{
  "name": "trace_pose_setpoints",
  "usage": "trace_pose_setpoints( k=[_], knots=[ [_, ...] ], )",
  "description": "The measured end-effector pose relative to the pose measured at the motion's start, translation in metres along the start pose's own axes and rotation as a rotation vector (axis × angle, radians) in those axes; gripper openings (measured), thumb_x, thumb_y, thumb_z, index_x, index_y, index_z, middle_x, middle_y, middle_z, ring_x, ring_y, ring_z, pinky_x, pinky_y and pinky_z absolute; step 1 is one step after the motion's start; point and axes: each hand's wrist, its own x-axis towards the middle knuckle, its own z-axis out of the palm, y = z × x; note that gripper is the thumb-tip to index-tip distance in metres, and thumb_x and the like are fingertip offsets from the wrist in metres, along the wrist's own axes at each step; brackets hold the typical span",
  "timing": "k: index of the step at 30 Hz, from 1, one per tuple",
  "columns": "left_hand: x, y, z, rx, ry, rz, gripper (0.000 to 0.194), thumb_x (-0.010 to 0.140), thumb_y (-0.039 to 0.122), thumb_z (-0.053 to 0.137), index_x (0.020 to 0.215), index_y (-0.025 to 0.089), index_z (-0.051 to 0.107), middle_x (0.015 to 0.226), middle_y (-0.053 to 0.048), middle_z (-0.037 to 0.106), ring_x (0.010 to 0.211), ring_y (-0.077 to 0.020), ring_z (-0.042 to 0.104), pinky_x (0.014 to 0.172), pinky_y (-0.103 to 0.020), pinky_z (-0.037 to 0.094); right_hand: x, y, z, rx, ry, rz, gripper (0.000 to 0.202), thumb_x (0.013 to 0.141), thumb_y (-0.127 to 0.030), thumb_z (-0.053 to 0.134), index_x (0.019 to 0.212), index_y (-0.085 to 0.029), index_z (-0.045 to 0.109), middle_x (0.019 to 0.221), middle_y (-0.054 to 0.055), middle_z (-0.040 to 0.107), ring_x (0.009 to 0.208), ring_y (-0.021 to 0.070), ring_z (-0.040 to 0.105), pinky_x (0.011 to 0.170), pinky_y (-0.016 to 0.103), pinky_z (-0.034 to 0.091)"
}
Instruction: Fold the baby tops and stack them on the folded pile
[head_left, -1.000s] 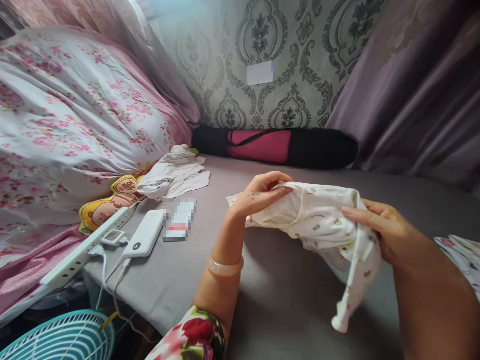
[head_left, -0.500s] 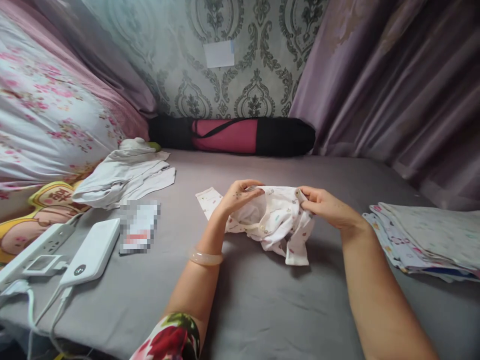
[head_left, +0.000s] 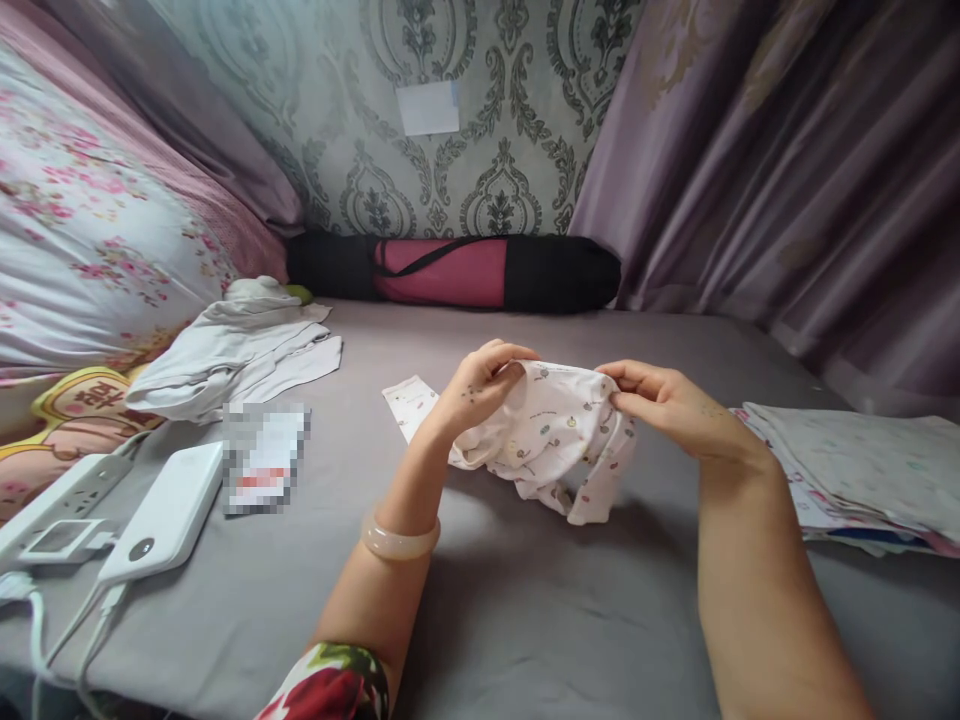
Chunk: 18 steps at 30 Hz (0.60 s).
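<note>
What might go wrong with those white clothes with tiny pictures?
The printed garment might slip or crease, since the left hand and right hand pinch its upper part while the rest droops in folds. The white cable at the power bank might snag if the left hand swept across.

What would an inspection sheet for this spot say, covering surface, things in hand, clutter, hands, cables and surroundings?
Surface: grey sheet, lightly creased.
Things in hand: printed white garment, lifted by its upper part.
Clutter: power strip, white power bank and pale cloth at left; folded stack at right.
Hands: left hand and right hand both grip the garment.
Cables: white cables near left, one plugged into the power bank.
Surroundings: patterned wall, purple curtain, black-and-pink bag.
</note>
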Motion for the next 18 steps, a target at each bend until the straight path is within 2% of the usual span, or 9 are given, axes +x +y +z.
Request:
trace_pose_setpoints(
  k=[2,4,6,8,12,15,18],
  knots=[
    [-0.001,-0.006,0.005,-0.098,-0.063,-0.07,0.021,0.087,0.025,0.058,0.1,0.017,0.072,0.089,-0.005,0.066,0.082,-0.0147,0.059,0.076,-0.027,0.047,0.004,0.014,-0.005,-0.067,-0.006,0.036,0.031,0.077,-0.031,0.06,0.105,-0.022,0.07,0.096,0.003,0.073,0.084,0.0193,0.065,0.07,0.028,0.051],
    [-0.003,-0.016,0.012,-0.232,-0.116,-0.165,0.024,0.085,0.034,0.063,0.096,0.015,0.072,0.087,-0.005,0.068,0.083,-0.0159,0.06,0.076,-0.027,0.047,0.01,0.03,-0.008,-0.23,0.0,0.08,0.025,0.075,-0.025,0.057,0.093,-0.021,0.073,0.088,0.004,0.074,0.079,0.0203,0.066,0.07,0.029,0.05],
    [-0.005,-0.023,0.018,-0.322,-0.141,-0.246,0.031,0.083,0.041,0.065,0.093,0.013,0.072,0.087,-0.005,0.07,0.085,-0.0173,0.062,0.077,-0.027,0.047,0.016,0.041,-0.007,-0.416,0.056,0.092,0.02,0.074,-0.021,0.055,0.085,-0.021,0.073,0.087,0.005,0.074,0.082,0.022,0.066,0.074,0.032,0.05],
    [-0.007,-0.024,0.022,-0.341,-0.147,-0.289,0.035,0.08,0.046,0.068,0.091,0.013,0.073,0.088,-0.005,0.07,0.087,-0.0184,0.062,0.079,-0.027,0.047,0.02,0.043,-0.001,-0.492,0.13,0.046,0.021,0.079,-0.022,0.054,0.087,-0.022,0.073,0.092,0.005,0.074,0.088,0.0229,0.067,0.081,0.034,0.049],
    [-0.007,-0.014,0.022,-0.364,-0.183,-0.287,0.039,0.079,0.049,0.069,0.094,0.013,0.073,0.089,-0.005,0.071,0.087,-0.0179,0.062,0.078,-0.027,0.046,0.023,0.023,0.023,-0.264,0.191,-0.145,0.026,0.09,-0.036,0.052,0.105,-0.023,0.07,0.108,0.005,0.072,0.101,0.0218,0.065,0.09,0.035,0.049],
    [-0.007,-0.006,0.02,-0.388,-0.232,-0.276,0.04,0.079,0.05,0.068,0.091,0.013,0.072,0.085,-0.005,0.069,0.081,-0.0161,0.06,0.072,-0.026,0.045,0.022,0.007,0.04,-0.097,0.098,-0.25,0.03,0.09,-0.041,0.058,0.112,-0.024,0.068,0.117,0.004,0.069,0.11,0.021,0.062,0.097,0.035,0.047],
    [-0.007,-0.002,0.019,-0.391,-0.235,-0.302,0.038,0.077,0.05,0.071,0.084,0.013,0.068,0.075,-0.002,0.064,0.071,-0.0121,0.056,0.064,-0.023,0.042,0.02,0.002,0.047,-0.021,0.018,-0.245,0.034,0.086,-0.044,0.063,0.114,-0.024,0.067,0.117,0.005,0.069,0.109,0.021,0.063,0.097,0.035,0.048]
  ],
)
